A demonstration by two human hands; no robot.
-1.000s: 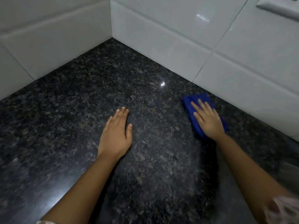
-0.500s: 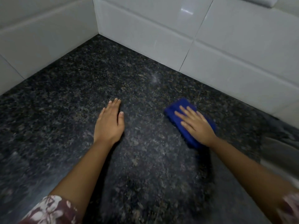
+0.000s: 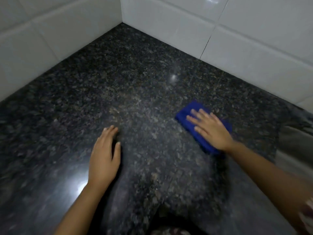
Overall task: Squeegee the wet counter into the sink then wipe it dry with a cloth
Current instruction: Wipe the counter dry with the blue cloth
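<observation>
A dark speckled granite counter (image 3: 144, 85) fills the view and runs into a tiled corner. My right hand (image 3: 210, 129) lies flat, fingers spread, on a folded blue cloth (image 3: 188, 116) and presses it onto the counter at the right. My left hand (image 3: 104, 158) rests palm down on the bare stone at centre left, fingers together, holding nothing. The sink's steel edge (image 3: 294, 145) shows at the far right, just beyond the cloth. No squeegee is in view.
White tiled walls (image 3: 237, 31) rise behind and to the left (image 3: 42, 44), meeting at a corner at the back. A bright light reflection (image 3: 81, 187) glares off the stone beside my left wrist.
My right hand has slid the blue cloth away from the back wall, toward me and the counter's middle. My left hand has stayed planted. The camera view has shifted.
</observation>
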